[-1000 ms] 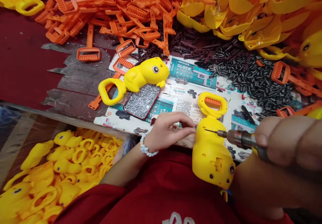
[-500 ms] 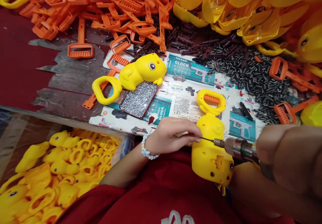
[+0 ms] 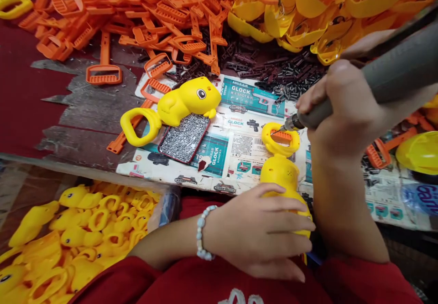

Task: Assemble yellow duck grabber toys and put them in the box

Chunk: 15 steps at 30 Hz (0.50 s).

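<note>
My left hand (image 3: 260,233) lies over the body of a yellow duck toy (image 3: 278,172), its fingers stretched out and spread. Much of that toy is hidden beneath it. Wrapped round a grey power screwdriver (image 3: 386,71) is my right hand (image 3: 349,103). The screwdriver's bit points down at the toy's ring-shaped handle (image 3: 267,142), where orange plastic shows through the opening. Left of this, a second duck toy (image 3: 188,101) with a printed eye leans on a shallow tray of small silver screws (image 3: 183,140).
Orange pull handles (image 3: 164,3) are heaped at the back left, yellow shells (image 3: 328,3) at the back right. Dark small parts (image 3: 280,74) lie between. A bin of yellow duck pieces (image 3: 89,222) stands below left of the table. Printed cardboard (image 3: 212,126) covers the work spot.
My right hand has swung the screwdriver from the toy's side up to its ring handle. My left hand has gone from pinching near the bit to lying spread over the toy.
</note>
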Tool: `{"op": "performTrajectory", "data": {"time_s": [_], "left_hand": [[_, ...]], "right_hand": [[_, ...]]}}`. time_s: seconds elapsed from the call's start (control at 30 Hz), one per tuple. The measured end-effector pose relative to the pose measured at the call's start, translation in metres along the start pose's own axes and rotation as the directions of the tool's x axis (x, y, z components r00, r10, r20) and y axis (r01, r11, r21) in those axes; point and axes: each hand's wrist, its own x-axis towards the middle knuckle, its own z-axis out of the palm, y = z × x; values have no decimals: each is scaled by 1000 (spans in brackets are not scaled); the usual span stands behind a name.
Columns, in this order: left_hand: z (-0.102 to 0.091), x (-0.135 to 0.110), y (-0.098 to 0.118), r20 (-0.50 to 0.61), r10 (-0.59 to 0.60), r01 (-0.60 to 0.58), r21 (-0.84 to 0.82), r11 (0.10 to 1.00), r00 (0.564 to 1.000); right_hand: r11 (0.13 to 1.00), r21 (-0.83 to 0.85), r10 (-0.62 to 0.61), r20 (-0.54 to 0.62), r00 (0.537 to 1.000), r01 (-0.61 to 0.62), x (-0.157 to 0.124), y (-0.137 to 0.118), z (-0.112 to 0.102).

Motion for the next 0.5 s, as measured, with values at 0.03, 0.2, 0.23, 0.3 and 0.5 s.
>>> {"op": "performTrajectory", "data": {"time_s": [0.03,0.2,0.23,0.3,0.5], "left_hand": [[5,0,2,48,36,-37,26,999,998],[31,3,-8,161,25,-39,79,996,987],[35,3,-10,126,25,-33,64,997,992],[41,5,-15,38,43,-44,32,999,998],[44,9,-20,-39,113,-114,-18,993,993]], "right_hand": [[998,9,-65,11,998,64,1,5,4],[995,6,-97,82,992,97,-6,20,6],[996,13,-90,92,992,89,-7,23,6],[998,-3,-69,94,993,70,-8,28,5],[998,54,-13,67,998,9,-11,35,6]]}}
